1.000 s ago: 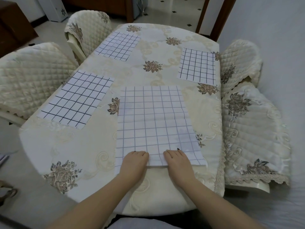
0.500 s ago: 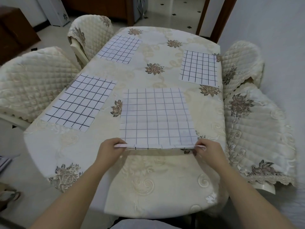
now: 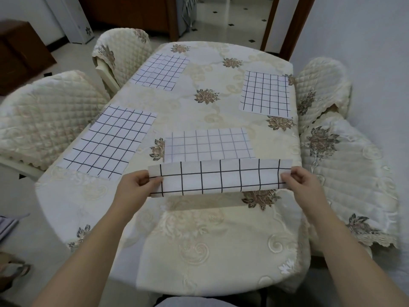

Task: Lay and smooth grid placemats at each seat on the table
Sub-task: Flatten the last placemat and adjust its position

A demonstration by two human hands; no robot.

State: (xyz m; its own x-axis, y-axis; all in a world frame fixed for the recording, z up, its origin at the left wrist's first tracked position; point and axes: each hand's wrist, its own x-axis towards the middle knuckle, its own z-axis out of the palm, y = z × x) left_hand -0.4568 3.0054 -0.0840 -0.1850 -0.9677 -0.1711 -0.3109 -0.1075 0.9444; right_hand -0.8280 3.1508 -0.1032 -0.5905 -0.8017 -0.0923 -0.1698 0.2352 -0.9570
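Holding the middle placemat by its near edge, one hand at each end. Our left hand has thumb and curled fingers clamped on the left end. Our right hand pinches the right end the same way.

The strip between our hands is raised off the table and shows bold black grid lines. The far part of that mat lies flat on the cream floral cloth, and its lines look fainter. We can't tell which way the raised strip is folded.

Three more mats lie flat, well apart from each other:
- near-left placemat, along the left edge, beside the near-left chair
- far-left placemat, beside the far-left chair, with faint lines
- far-right placemat, at the right edge, beside the far-right chair

The near-right chair sits just beside our right hand, and the table edge in front of it has no mat of its own.
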